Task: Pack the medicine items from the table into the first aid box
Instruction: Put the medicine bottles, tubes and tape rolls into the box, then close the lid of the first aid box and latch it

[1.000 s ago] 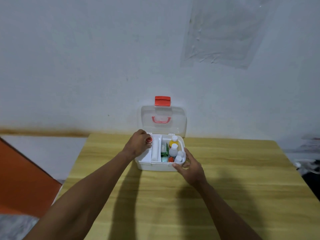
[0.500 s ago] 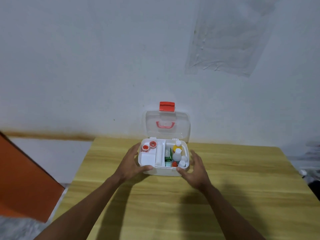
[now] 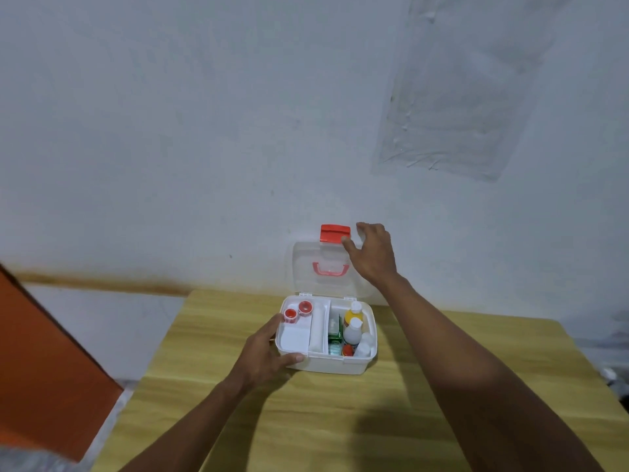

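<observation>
The white first aid box point(image 3: 335, 364) stands open on the wooden table point(image 3: 340, 420) near the wall. Its clear lid point(image 3: 306, 267) with a red latch point(image 3: 334, 232) and red handle stands upright. Inside, two red tape rolls point(image 3: 296, 310) lie at the back left; a yellow bottle point(image 3: 352, 315), a white bottle point(image 3: 352, 332) and a green packet point(image 3: 334, 330) fill the right side. My left hand point(image 3: 263, 356) grips the box's front left corner. My right hand point(image 3: 371, 253) is at the lid's top right edge beside the latch, fingers spread.
A white wall rises right behind the box, with a taped plastic sheet point(image 3: 452, 97) high on the right. An orange panel point(image 3: 41, 362) stands left of the table. Dark clutter lies past the table's right edge.
My right hand left the box's front right corner and rose to the top of the lid. My left hand stays on the front left corner.
</observation>
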